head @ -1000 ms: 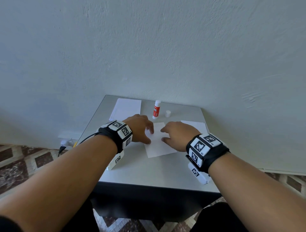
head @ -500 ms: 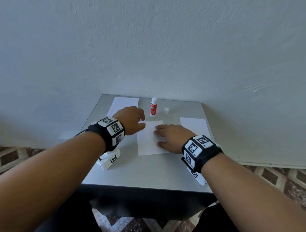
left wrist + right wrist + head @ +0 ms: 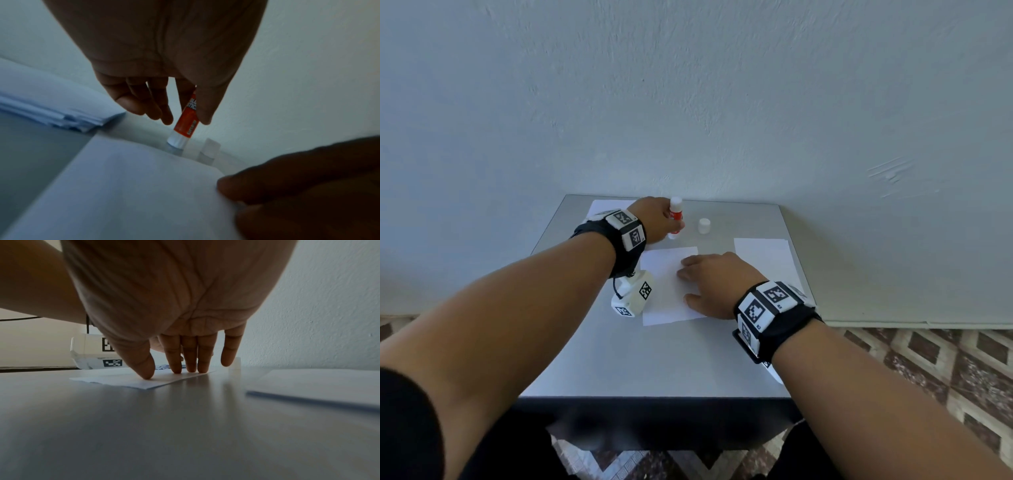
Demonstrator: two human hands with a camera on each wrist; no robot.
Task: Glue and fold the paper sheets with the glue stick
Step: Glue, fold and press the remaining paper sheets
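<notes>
Glue stick (image 3: 676, 216) stands uncapped at the far bench (image 3: 654, 359), left hand (image 3: 654, 221) fingers closing around it; right hand (image 3: 714, 284) flat, pinning the centre sheet (image 3: 664, 301). Gluing and folding remain.

Plain home room — small grey table (image 3: 619, 359), bare plaster wall (image 3: 688, 102), patterned floor tiles (image 3: 945, 359)

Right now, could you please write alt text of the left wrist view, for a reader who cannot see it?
The left hand pinches an upright red and white glue stick between thumb and fingers, its base on the grey table. A white paper sheet fills the foreground, with the right hand dark on its right edge. A paper stack lies at left; a small white cap stands behind.
</notes>
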